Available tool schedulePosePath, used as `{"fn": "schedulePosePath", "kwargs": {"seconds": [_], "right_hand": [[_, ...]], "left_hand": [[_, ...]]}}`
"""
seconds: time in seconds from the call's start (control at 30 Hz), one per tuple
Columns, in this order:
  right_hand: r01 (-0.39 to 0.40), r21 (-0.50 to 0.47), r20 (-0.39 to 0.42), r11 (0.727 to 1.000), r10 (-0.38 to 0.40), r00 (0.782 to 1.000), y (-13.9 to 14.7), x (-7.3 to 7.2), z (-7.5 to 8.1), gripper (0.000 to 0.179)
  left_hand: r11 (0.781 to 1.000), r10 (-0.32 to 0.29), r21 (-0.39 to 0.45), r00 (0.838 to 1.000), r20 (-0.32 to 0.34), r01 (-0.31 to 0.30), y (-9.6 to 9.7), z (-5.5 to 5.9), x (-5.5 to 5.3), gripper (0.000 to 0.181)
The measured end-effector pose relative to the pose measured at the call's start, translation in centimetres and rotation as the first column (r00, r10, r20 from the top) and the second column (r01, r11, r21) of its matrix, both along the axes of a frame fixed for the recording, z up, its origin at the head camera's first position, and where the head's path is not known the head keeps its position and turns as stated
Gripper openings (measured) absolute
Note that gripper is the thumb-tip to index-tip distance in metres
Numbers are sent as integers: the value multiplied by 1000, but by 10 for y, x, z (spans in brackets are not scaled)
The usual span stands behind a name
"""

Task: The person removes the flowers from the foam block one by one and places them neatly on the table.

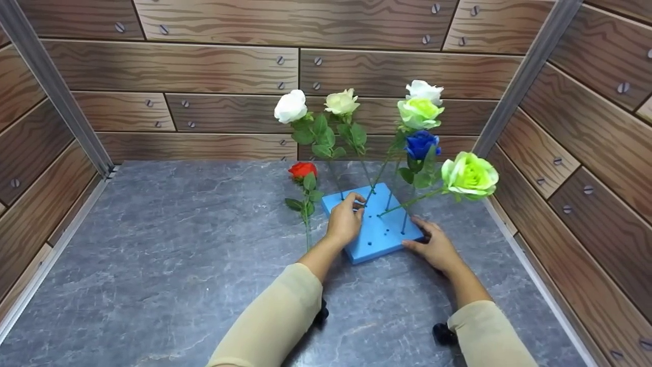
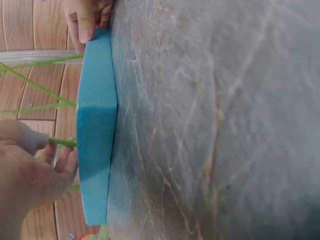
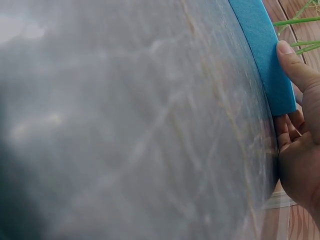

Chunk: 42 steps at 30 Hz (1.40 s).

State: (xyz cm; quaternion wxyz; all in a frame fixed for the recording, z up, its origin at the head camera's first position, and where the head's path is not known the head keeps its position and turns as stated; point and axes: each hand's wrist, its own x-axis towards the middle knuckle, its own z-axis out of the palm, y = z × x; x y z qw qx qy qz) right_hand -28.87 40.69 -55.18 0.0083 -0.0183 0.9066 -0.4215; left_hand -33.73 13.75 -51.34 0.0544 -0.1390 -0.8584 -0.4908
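A blue block (image 1: 356, 232) with small holes in its top lies on the table, several artificial rose stems standing in it. My left hand (image 1: 344, 220) pinches a green stem (image 2: 64, 143) low down, just above the block. At the block's right corner, my right hand (image 1: 439, 248) holds on, with its thumb (image 3: 296, 65) on the upper edge and the other fingers around the side. Above the block are a white rose (image 1: 290, 107), a cream rose (image 1: 342, 102), a blue rose (image 1: 422, 145) and a tilted light-green rose (image 1: 469, 175). Another light-green rose (image 1: 420, 113) partly covers a white one.
A red rose (image 1: 302, 170) lies on the grey marbled table (image 1: 178, 244), left of the block, its lower stem passing behind my left forearm. Wood-patterned walls (image 1: 214, 66) with metal corner posts (image 1: 530, 56) enclose the back and sides.
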Motion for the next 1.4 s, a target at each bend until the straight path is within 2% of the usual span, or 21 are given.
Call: {"fn": "schedulePosePath", "kwargs": {"seconds": [0.1, 0.27, 0.33, 0.4, 0.47, 0.5, 0.57, 0.67, 0.87, 1.0, 1.4], "right_hand": [[-3, -4, -3, 1000, 3, 1000, -1, -1, 1, 85], [-6, -2, -4, 1000, 6, 1000, -3, -1, 2, 84], [-6, 4, -3, 1000, 6, 1000, -3, -1, 3, 84], [-7, 8, -4, 1000, 7, 1000, -3, -2, 3, 84], [-7, 5, -6, 1000, 7, 1000, -3, -2, 2, 84], [-10, 7, -7, 1000, 10, 1000, -3, -3, 3, 84], [-13, 9, -11, 1000, 13, 1000, -3, -3, 3, 84], [-15, 13, -16, 1000, 15, 1000, -4, -2, 3, 84], [-21, 21, -26, 1000, 22, 999, -4, -2, 3, 84], [-16, 15, -28, 1000, 17, 999, -4, -2, 2, 84], [-1, 4, 3, 1000, 1, 1000, -2, 1, 2, 85]], "left_hand": [[1000, 7, -13, 1000, -12, -7, 0, -1, -2, 17], [998, -3, -60, 997, -79, -2, -1, -6, -5, 16], [997, -4, -72, 990, -144, -6, 0, -30, -20, 14], [997, -1, -74, 986, -168, -12, 0, -37, -26, 13], [998, 0, -62, 984, -180, -11, -1, -39, -28, 13], [998, 1, -56, 983, -184, -11, -2, -38, -28, 13], [999, 2, -46, 989, -146, -9, -5, -16, -14, 14], [999, 5, -34, 992, -127, -9, -6, -7, -9, 16], [999, 11, -34, 993, -119, -15, -5, -1, -7, 18], [1000, 8, -21, 991, -136, -11, -6, 3, -5, 19], [1000, 3, -9, 988, -154, -5, -9, 14, 1, 23]]}}
